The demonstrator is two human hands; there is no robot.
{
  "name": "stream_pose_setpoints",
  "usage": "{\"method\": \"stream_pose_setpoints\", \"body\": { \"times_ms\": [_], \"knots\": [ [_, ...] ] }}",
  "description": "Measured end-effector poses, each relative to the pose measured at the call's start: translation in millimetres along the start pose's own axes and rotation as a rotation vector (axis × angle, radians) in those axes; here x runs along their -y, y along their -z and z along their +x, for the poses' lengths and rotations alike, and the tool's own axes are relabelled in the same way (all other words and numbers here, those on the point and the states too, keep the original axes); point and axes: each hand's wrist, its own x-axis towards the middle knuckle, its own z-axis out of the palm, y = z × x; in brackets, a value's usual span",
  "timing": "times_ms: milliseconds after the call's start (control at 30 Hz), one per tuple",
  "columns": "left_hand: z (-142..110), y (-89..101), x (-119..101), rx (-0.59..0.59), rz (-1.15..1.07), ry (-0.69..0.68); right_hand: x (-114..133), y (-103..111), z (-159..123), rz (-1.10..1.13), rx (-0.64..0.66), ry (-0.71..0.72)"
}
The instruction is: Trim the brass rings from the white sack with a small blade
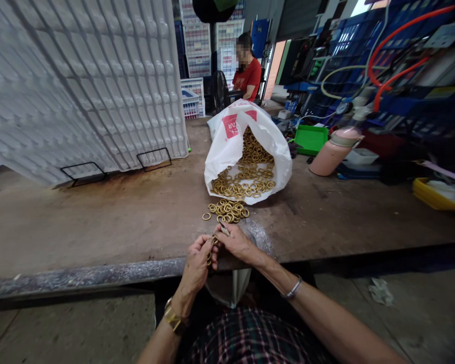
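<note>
At lower centre of the frame, your left fingers pinch a small, round, gold-coloured metal ring [215, 239]; your right hand [235, 242] closes its fingers around a slim, pale-handled tool [224, 230]. Whether the tool touches the ring cannot be told. Caution: a loose pinch could drop the ring over the near edge; a slipping tool could nick your left hand [197, 260]. A knock could scatter the loose gold-coloured ring pile [229, 210]. The worn brown wooden table [136, 217] carries an open white plastic bag [220, 162] of rings. A red-shirted person [252, 76] occupies upper centre.
</note>
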Motion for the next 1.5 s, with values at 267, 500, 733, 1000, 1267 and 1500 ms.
{"method": "stream_pose_setpoints", "body": {
  "times_ms": [267, 500, 733, 1000, 1267, 1500],
  "knots": [
    [-1, 1.4, 1, 0.003, -0.02, 0.0, -1, -1, -1, 0.018, 0.027, 0.015],
    [-3, 3.1, 2, 0.025, -0.052, -0.011, 2, -2, -1, 0.059, 0.035, -0.006],
    [-4, 3.8, 4, 0.02, -0.07, -0.018, -5, 0, -2, -0.245, -0.064, 0.031],
    [-1, 4.1, 8, -0.014, -0.015, -0.053, -10, -1, -13, -0.897, 0.057, 0.089],
    [1, 5.1, 17, -0.047, 0.095, -0.1, -4, 2, -14, -0.957, 0.092, 0.118],
    [-1, 3.6, 18, -0.071, 0.197, -0.131, 1, 1, -14, -1.035, 0.174, 0.083]
  ]
}}
